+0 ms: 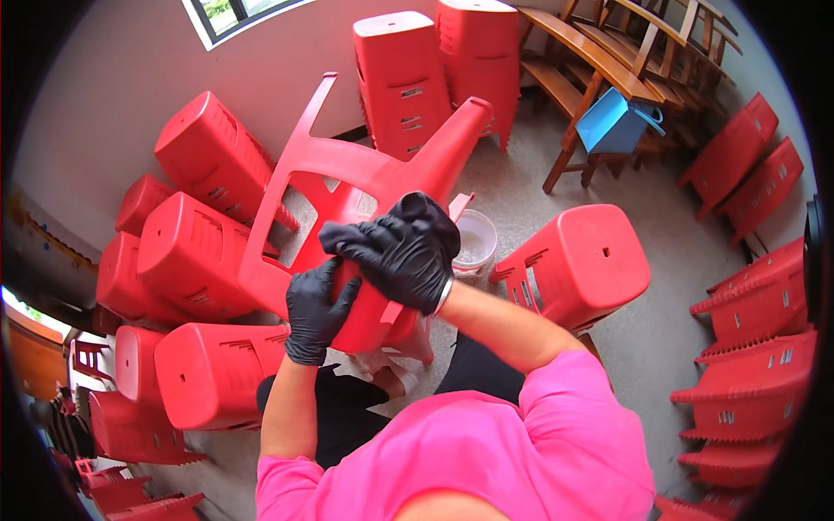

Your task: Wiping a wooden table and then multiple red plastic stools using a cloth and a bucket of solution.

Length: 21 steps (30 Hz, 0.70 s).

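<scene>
Before me a red plastic chair [371,166] is tipped over, two of its legs pointing up and away. My right hand [404,260], in a black glove, presses a dark cloth [423,211] against a near part of the chair. Bunched cloth sticks out past the fingers on both sides. My left hand [316,312], gloved in black too, grips the chair's near edge just below and left of the cloth. Both hands partly hide the part between them. What the chair rests on is hard to make out.
A white bucket [475,241] stands on the floor beyond my right hand. Right of it is a red stool [603,257]. Stacked red stools [195,254] crowd the left, with more stacks [397,84] by the wall. A blue container [612,124] is beside stacked wooden benches [599,58].
</scene>
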Motion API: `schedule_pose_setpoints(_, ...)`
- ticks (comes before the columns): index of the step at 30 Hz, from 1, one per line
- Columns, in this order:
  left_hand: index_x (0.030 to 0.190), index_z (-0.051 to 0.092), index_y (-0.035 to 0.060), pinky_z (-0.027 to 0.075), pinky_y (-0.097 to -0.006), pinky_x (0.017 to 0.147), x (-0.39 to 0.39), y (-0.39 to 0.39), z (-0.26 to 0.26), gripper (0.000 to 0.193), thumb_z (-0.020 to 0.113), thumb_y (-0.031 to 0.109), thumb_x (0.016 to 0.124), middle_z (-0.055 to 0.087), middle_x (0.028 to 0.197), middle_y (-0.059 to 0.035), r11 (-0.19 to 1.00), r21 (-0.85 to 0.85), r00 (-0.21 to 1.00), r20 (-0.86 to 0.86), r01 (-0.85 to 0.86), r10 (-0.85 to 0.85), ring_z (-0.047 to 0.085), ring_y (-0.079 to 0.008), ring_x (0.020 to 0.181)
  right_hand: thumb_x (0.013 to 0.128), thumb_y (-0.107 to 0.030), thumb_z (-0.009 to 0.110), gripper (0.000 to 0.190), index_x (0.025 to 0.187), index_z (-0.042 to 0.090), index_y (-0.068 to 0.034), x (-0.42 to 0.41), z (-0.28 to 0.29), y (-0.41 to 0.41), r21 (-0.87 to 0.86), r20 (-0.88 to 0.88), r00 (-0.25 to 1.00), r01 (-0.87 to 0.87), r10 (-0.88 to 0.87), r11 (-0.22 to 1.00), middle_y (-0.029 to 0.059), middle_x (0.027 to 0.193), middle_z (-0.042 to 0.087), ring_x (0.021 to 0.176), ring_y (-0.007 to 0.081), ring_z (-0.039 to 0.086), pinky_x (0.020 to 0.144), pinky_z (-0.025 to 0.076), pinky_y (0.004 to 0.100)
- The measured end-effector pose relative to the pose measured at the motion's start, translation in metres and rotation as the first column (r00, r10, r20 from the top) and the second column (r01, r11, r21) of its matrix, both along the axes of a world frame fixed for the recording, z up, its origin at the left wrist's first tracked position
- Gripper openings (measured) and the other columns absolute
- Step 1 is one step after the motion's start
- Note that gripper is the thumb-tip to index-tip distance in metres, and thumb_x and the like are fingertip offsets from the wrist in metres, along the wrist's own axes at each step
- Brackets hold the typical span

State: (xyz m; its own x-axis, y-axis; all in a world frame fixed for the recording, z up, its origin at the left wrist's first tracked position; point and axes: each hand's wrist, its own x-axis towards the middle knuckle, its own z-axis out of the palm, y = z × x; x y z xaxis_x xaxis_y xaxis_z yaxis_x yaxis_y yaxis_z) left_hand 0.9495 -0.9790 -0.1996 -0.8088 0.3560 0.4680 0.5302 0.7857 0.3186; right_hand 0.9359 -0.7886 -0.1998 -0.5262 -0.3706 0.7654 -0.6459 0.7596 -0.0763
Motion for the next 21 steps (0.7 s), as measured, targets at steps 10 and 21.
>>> schedule_pose_setpoints(10,0.104,0.062,0.003,0.043,-0.0402,0.07,0.005,0.003,0.002,0.037,0.068,0.03,0.078,0.065,0.086,-0.0146,0.997,0.046,0.993,-0.102,0.06,-0.055,0.06,-0.0315,0.073,0.077,-0.024,0.062,0.018,0.094,0.067,-0.021,-0.123,0.029,0.14,-0.223,-0.094,0.92,0.353,-0.381,0.909,0.0023,0.1,0.062,0.096,0.0254,0.055,0.086,0.039,0.0429)
schedule_pose_setpoints(21,0.101,0.061,0.0032,0.042,-0.0408,0.069,-0.004,-0.002,-0.001,0.037,0.067,0.032,0.078,0.063,0.082,-0.0147,0.998,0.049,0.995,-0.086,0.048,-0.044,0.057,-0.0319,0.071,0.07,-0.02,0.061,0.045,0.115,0.061,-0.021,0.007,-0.011,-0.012,-0.096,-0.057,0.997,0.055,-0.061,0.994,0.0009,0.094,0.053,0.093,0.0203,0.051,0.092,0.03,0.0465)
